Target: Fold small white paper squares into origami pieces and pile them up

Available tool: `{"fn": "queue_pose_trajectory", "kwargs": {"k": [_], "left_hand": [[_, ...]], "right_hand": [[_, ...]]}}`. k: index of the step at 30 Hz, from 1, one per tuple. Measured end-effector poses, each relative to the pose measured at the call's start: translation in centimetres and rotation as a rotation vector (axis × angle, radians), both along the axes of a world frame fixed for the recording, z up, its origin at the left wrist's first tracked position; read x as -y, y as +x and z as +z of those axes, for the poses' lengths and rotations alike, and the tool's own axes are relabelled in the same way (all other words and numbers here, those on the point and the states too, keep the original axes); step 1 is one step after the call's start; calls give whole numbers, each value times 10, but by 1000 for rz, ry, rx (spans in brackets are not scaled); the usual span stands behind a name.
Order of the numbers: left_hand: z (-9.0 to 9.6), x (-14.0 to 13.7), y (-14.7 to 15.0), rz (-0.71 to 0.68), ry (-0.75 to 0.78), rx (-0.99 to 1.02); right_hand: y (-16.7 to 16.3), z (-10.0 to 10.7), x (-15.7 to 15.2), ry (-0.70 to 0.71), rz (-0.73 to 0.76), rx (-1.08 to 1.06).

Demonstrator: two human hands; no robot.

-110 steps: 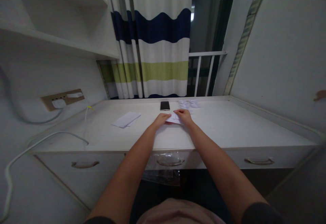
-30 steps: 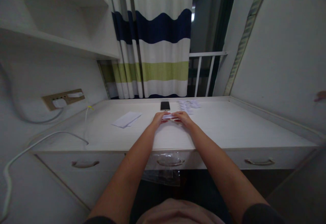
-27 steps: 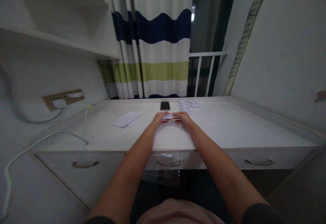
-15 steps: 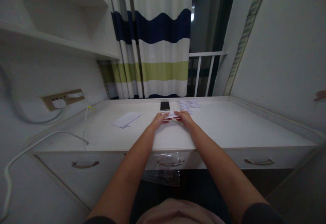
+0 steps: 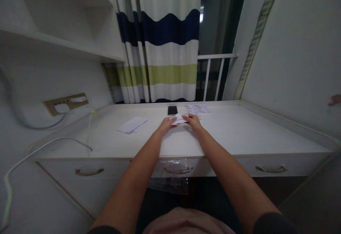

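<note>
Between my two hands is a small piece of folded white paper [image 5: 179, 119], held just above the white desk [image 5: 183, 141]. My left hand [image 5: 167, 125] grips its left end, thumb on top and fingers beneath. The right end is pinched the same way by my right hand [image 5: 193, 121]. Right behind the paper lies a black phone [image 5: 172, 110]. A heap of small folded white papers [image 5: 198, 109] sits beyond my right hand. To the left rests a stack of white paper sheets [image 5: 132, 124].
A white cable [image 5: 66, 137] runs over the desk's left side from a wall socket [image 5: 66, 104]. A striped curtain [image 5: 170, 49] hangs behind the desk. Clear plastic [image 5: 176, 184] hangs at the middle drawer handle [image 5: 178, 171]. At the far right edge, part of another hand [image 5: 335, 100] shows.
The paper between my hands has tilted up, and more of its white face with a raised peak shows now. Both hands stay in nearly the same place.
</note>
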State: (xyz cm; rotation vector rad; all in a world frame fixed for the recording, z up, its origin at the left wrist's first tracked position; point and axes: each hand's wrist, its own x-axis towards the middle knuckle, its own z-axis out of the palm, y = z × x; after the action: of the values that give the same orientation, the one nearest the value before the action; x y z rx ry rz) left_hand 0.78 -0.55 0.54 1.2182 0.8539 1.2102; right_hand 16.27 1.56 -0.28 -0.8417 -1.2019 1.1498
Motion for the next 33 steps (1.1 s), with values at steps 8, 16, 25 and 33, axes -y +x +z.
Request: {"fn": "queue_pose_trajectory", "kwargs": {"k": [8, 16, 25, 33], "left_hand": [[-2, -2, -1, -9, 72, -27], [-1, -1, -1, 49, 171, -86], [3, 1, 0, 216, 305, -220], [9, 7, 0, 300, 352, -310]], "right_hand": [[0, -1, 1, 83, -47, 56], [1, -1, 0, 220, -147, 129], [2, 0, -1, 220, -144, 195], [-2, 1, 4, 131, -23, 140]]}}
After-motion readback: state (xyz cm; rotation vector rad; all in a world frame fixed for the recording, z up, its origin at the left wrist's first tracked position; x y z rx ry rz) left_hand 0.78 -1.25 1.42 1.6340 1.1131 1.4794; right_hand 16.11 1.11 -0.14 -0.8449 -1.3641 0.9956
